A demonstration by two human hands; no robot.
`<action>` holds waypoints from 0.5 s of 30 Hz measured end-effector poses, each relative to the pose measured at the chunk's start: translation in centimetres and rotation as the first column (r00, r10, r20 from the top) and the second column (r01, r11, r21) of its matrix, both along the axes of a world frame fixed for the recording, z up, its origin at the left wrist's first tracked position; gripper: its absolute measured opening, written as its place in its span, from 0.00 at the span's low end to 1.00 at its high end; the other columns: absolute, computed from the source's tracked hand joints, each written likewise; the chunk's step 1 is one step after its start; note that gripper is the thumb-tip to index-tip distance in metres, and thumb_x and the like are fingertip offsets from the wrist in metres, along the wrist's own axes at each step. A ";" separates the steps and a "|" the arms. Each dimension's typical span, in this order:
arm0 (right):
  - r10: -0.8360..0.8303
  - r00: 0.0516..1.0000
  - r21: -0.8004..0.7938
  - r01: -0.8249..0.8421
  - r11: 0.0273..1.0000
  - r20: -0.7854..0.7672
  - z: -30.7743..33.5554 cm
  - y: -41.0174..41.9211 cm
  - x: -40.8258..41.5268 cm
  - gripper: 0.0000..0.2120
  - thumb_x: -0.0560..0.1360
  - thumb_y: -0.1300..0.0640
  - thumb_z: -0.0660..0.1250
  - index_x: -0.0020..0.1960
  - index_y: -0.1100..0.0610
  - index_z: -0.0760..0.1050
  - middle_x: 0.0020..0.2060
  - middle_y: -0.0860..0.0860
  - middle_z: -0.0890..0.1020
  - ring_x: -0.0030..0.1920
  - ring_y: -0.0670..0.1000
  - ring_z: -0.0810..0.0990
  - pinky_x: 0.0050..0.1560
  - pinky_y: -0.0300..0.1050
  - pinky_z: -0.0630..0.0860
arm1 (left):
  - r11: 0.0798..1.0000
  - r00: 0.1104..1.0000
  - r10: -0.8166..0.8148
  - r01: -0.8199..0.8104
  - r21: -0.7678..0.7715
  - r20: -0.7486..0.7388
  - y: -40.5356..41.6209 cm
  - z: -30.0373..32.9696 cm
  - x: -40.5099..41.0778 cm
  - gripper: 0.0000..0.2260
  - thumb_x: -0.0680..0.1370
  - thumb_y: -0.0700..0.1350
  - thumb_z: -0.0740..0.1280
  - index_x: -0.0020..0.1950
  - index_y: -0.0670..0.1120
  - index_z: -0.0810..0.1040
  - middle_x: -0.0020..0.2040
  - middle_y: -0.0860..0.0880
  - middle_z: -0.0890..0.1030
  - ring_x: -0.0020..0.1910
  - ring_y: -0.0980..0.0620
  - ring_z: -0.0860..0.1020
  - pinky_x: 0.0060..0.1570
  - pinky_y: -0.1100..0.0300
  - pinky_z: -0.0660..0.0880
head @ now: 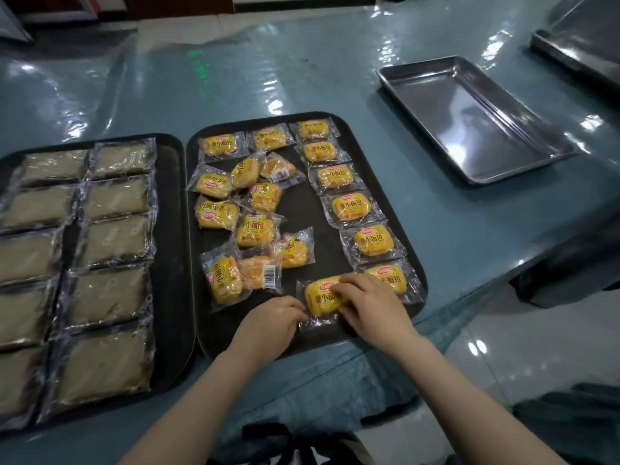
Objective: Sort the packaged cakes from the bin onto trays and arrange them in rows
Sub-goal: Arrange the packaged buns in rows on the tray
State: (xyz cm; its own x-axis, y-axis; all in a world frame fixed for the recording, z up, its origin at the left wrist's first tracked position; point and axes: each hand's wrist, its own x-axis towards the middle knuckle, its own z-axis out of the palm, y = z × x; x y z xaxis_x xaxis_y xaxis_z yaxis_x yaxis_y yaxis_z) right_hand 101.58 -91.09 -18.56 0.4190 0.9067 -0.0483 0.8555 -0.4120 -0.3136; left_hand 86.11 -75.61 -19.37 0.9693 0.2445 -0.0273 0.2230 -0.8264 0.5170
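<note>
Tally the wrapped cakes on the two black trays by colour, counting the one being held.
Yellow cakes: 18
Brown cakes: 10
Total: 28

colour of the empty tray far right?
Shiny silver metal tray, clearest in the head view.

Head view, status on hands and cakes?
Both hands on one yellow cake packet: left hand pinches its wrapper edge, right hand grips on top. Black tray: right column neat, middle jumbled. Nothing blocking.
</note>
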 end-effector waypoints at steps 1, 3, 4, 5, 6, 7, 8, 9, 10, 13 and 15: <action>0.000 1.000 -0.023 0.000 1.000 -0.014 -0.1 0.1 0.1 0.18 0.74 0.53 0.68 0.64 0.51 0.75 0.61 0.48 0.75 0.62 0.52 0.72 0.62 0.48 0.69 | 1.000 1.000 0.017 -0.017 0.001 0.012 0.0 0.4 -0.4 0.12 0.77 0.39 0.62 0.56 0.49 0.82 0.58 0.54 0.79 0.57 0.56 0.75 0.57 0.63 0.71; 0.012 1.000 -0.058 -0.012 0.998 -0.007 -0.1 0.3 0.5 0.18 0.73 0.51 0.68 0.62 0.49 0.74 0.59 0.46 0.75 0.61 0.50 0.71 0.62 0.47 0.68 | 0.995 0.988 0.094 -0.097 0.020 0.126 0.2 1.4 -1.4 0.11 0.73 0.36 0.68 0.52 0.48 0.83 0.53 0.52 0.82 0.52 0.55 0.79 0.53 0.60 0.76; 0.018 1.000 -0.070 -0.018 0.997 -0.001 0.1 0.5 0.7 0.17 0.72 0.48 0.67 0.61 0.48 0.74 0.58 0.45 0.74 0.61 0.49 0.71 0.63 0.47 0.68 | 0.988 0.967 0.142 -0.153 0.035 0.211 0.6 1.7 -1.9 0.12 0.71 0.35 0.70 0.50 0.47 0.83 0.51 0.51 0.82 0.51 0.54 0.80 0.52 0.59 0.77; 0.018 1.000 -0.078 -0.018 0.997 -0.005 0.3 0.7 0.9 0.17 0.72 0.45 0.67 0.60 0.47 0.75 0.58 0.44 0.74 0.61 0.49 0.70 0.63 0.47 0.68 | 0.973 0.936 0.200 -0.225 0.057 0.289 1.1 1.8 -2.3 0.12 0.69 0.34 0.71 0.50 0.46 0.83 0.51 0.50 0.82 0.51 0.53 0.79 0.54 0.59 0.76; 0.011 1.000 -0.073 -0.012 0.997 -0.018 0.4 1.0 1.0 0.17 0.73 0.42 0.66 0.59 0.47 0.75 0.58 0.44 0.74 0.61 0.48 0.70 0.63 0.47 0.68 | 0.947 0.901 0.273 -0.313 0.072 0.338 1.9 1.8 -2.6 0.13 0.69 0.35 0.72 0.53 0.46 0.82 0.53 0.49 0.81 0.53 0.52 0.78 0.56 0.59 0.74; -0.004 0.999 -0.053 0.002 0.999 -0.032 0.6 1.4 1.1 0.16 0.73 0.42 0.65 0.58 0.47 0.75 0.58 0.44 0.74 0.61 0.48 0.70 0.62 0.47 0.69 | 0.911 0.869 0.362 -0.406 0.068 0.338 2.9 1.7 -2.7 0.16 0.71 0.38 0.71 0.57 0.46 0.80 0.57 0.48 0.79 0.58 0.51 0.76 0.60 0.58 0.71; -0.024 0.999 -0.025 0.023 0.999 -0.045 0.7 1.8 1.1 0.16 0.74 0.42 0.64 0.58 0.48 0.76 0.58 0.44 0.74 0.60 0.48 0.70 0.61 0.47 0.70 | 0.869 0.843 0.463 -0.492 0.046 0.275 4.1 1.4 -2.9 0.20 0.72 0.41 0.71 0.63 0.46 0.76 0.63 0.48 0.76 0.63 0.50 0.72 0.64 0.57 0.66; -0.046 0.997 -0.001 0.046 0.999 -0.056 0.8 2.3 1.0 0.15 0.75 0.43 0.64 0.58 0.49 0.76 0.58 0.45 0.74 0.60 0.48 0.71 0.60 0.47 0.71 | 0.831 0.823 0.550 -0.556 0.004 0.143 5.2 1.1 -3.1 0.26 0.72 0.46 0.72 0.69 0.47 0.70 0.69 0.47 0.70 0.68 0.49 0.67 0.67 0.55 0.63; -0.064 0.996 0.013 0.065 0.998 -0.070 0.8 2.6 1.0 0.15 0.76 0.44 0.64 0.59 0.49 0.76 0.58 0.45 0.75 0.60 0.48 0.71 0.60 0.46 0.71 | 0.806 0.807 0.591 -0.591 -0.029 -0.010 6.0 0.7 -3.3 0.33 0.71 0.50 0.73 0.73 0.47 0.63 0.72 0.48 0.65 0.71 0.49 0.63 0.69 0.54 0.60; -0.066 0.990 0.002 0.067 0.998 -0.122 0.8 3.7 0.6 0.14 0.77 0.47 0.64 0.60 0.50 0.76 0.58 0.45 0.74 0.60 0.48 0.71 0.60 0.45 0.71 | 0.844 0.827 0.532 -0.534 0.044 -0.182 6.6 -0.7 -4.1 0.40 0.71 0.53 0.73 0.76 0.47 0.55 0.74 0.48 0.62 0.73 0.49 0.60 0.71 0.52 0.60; -0.053 0.988 0.012 0.055 0.998 -0.144 0.8 4.2 0.1 0.12 0.77 0.49 0.64 0.58 0.50 0.77 0.57 0.45 0.75 0.58 0.48 0.71 0.58 0.46 0.71 | 0.834 0.823 0.552 -0.548 0.066 -0.137 6.3 -1.5 -4.3 0.35 0.74 0.48 0.70 0.76 0.48 0.57 0.72 0.48 0.67 0.71 0.45 0.64 0.69 0.50 0.63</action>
